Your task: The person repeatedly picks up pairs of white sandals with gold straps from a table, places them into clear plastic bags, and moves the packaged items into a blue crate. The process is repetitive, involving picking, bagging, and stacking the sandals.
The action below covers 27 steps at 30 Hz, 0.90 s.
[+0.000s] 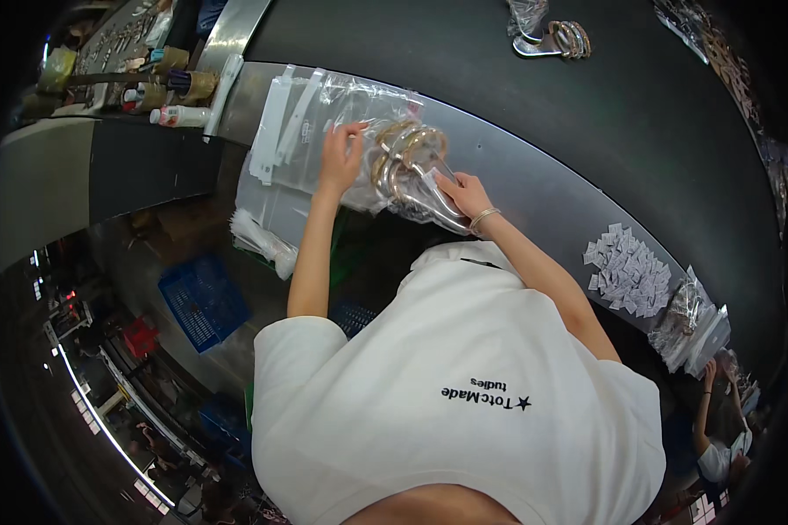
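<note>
My right hand [468, 194] closes round the flat silver end of some shiny metal pieces, beside a small white label. Their other end is a cluster of curved gold and silver ring-like bands [403, 153]; their exact kind I cannot make out. Clear plastic bags [320, 171] lie on the metal ledge under and left of them. Just left of the bands, my left hand [341, 157] is raised over the bags, fingers apart and slightly blurred, with nothing seen in it. Beneath the right hand, clear plastic partly covers the metal pieces.
A dark conveyor belt [517, 105] runs beyond the metal ledge [534, 175], carrying a similar ringed piece [552, 42]. Small white labels [629, 269] are heaped at right, near bagged pieces [687, 319]. A white bottle [179, 116] lies left. A blue crate [203, 302] is on the floor. Another person [722, 455] works far right.
</note>
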### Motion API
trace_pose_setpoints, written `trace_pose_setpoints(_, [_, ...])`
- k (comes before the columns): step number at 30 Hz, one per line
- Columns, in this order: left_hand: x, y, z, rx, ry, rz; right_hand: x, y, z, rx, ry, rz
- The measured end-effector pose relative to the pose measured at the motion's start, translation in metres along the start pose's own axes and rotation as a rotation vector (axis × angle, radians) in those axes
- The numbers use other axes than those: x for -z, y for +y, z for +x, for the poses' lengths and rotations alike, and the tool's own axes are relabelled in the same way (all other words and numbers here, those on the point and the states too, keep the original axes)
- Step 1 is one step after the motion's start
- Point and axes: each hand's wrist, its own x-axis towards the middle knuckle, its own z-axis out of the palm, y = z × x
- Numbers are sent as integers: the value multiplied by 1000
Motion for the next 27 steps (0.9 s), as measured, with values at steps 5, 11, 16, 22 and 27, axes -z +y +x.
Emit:
trace_pose_setpoints(5, [-29, 61, 2, -378, -101, 71, 22, -23, -25, 302, 6, -357])
trace_pose_setpoints(11, [-91, 112, 7, -294, -22, 1, 55, -10, -19, 308, 301, -71])
trace_pose_setpoints(16, [-108, 173, 10, -747, -133, 218, 97, -32, -31, 539, 486, 382])
trace_pose_setpoints(22, [-121, 168, 34, 351, -144, -1033, 136, -58, -67, 576, 516, 575])
trace_pose_setpoints(27, [-148, 209, -22, -322, -845, 101, 149, -97, -88, 662, 497, 801])
